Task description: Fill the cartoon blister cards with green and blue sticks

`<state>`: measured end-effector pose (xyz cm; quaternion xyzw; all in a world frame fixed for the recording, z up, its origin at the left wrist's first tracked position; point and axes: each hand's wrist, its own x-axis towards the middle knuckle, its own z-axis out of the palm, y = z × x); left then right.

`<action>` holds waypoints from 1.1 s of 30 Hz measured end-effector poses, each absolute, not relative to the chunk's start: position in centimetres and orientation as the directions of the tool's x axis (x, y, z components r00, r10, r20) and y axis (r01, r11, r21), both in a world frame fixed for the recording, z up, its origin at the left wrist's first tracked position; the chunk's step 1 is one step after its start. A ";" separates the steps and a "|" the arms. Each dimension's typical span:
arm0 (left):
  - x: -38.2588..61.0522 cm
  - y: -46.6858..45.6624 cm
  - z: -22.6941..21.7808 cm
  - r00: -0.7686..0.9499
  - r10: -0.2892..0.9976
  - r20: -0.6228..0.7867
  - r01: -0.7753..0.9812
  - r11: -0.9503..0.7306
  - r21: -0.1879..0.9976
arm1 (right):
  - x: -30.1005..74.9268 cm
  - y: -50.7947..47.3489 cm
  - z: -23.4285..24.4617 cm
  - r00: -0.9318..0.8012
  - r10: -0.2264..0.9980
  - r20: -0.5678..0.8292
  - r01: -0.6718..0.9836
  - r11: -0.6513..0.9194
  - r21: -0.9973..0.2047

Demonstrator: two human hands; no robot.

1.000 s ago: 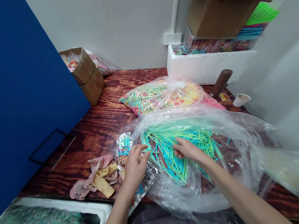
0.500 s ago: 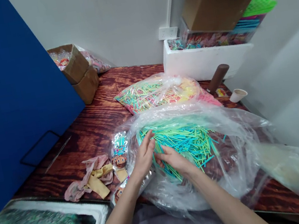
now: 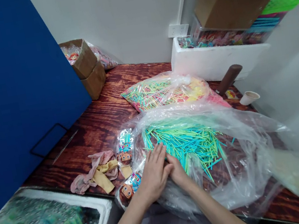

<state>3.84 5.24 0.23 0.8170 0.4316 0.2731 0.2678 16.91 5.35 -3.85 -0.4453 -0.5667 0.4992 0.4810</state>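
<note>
A large clear plastic bag (image 3: pixel 240 184) lies spread on the table, with a loose heap of thin blue and green sticks (image 3: pixel 189 139) in it. My left hand (image 3: pixel 155 173) is palm down at the heap's near left side, its fingers stretched out side by side. Against it rests my right hand (image 3: pixel 178 170), whose fingers are mostly hidden behind the left. Whether anything lies beneath the hands is hidden. Just left of them is a shiny printed packet (image 3: pixel 128 189) with a cartoon face. A second such packet (image 3: pixel 125 147), with sticks in it, lies farther back.
Crumpled pink and yellow cloths (image 3: pixel 99 173) lie left. A white foam box (image 3: pixel 103 212) at the lower left holds filled packets. Behind the heap sits a bag of multicoloured sticks (image 3: pixel 160 92). A paper cup (image 3: pixel 249 98) and brown cylinder (image 3: pixel 229 79) stand right, before another foam box (image 3: pixel 210 60).
Both hands have drawn back toward me, away from the sticks, and come together. The left has turned palm down over the right's fingers. The view has shifted slightly left.
</note>
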 end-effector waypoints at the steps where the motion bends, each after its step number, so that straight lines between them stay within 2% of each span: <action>1: 3.3 5.2 0.3 0.439 0.868 0.233 0.567 -0.469 0.677 | 17.0 5.3 -3.7 -0.145 0.985 0.093 0.049 0.101 -0.994; 4: 0.9 4.4 -0.1 0.289 0.917 0.274 0.631 -0.398 0.666 | 17.5 5.3 -3.2 -0.125 0.991 0.055 0.123 0.071 -0.990; 7: -1.3 2.7 -1.6 0.171 0.940 0.294 0.765 -0.315 0.561 | 17.9 4.9 -2.8 -0.119 0.992 0.040 0.133 0.056 -0.990; 11: -1.9 0.8 -3.8 0.122 0.943 0.310 0.896 -0.239 0.375 | 18.0 4.2 -2.4 -0.147 0.989 0.032 0.110 0.049 -0.993; 15: -1.5 0.5 -4.4 0.085 0.937 0.339 0.935 -0.193 0.297 | 17.9 3.7 -1.9 -0.151 0.987 0.056 0.099 0.072 -0.993; 20: -2.0 1.0 -4.4 0.040 0.913 0.406 0.927 -0.186 0.326 | 18.2 3.1 -1.4 -0.142 0.988 0.062 0.091 0.075 -0.993; 24: -2.2 1.1 -4.7 -0.026 0.888 0.459 0.892 -0.187 0.411 | 18.1 2.8 -1.4 -0.136 0.989 0.060 0.078 0.072 -0.994; 28: -2.2 1.3 -4.6 -0.004 0.908 0.419 0.831 -0.230 0.506 | 18.1 2.7 -1.4 -0.135 0.989 0.055 0.069 0.065 -0.995; 33: -2.3 1.7 -4.2 0.017 0.917 0.399 0.799 -0.252 0.546 | 18.2 2.5 -1.3 -0.127 0.990 0.059 0.071 0.068 -0.995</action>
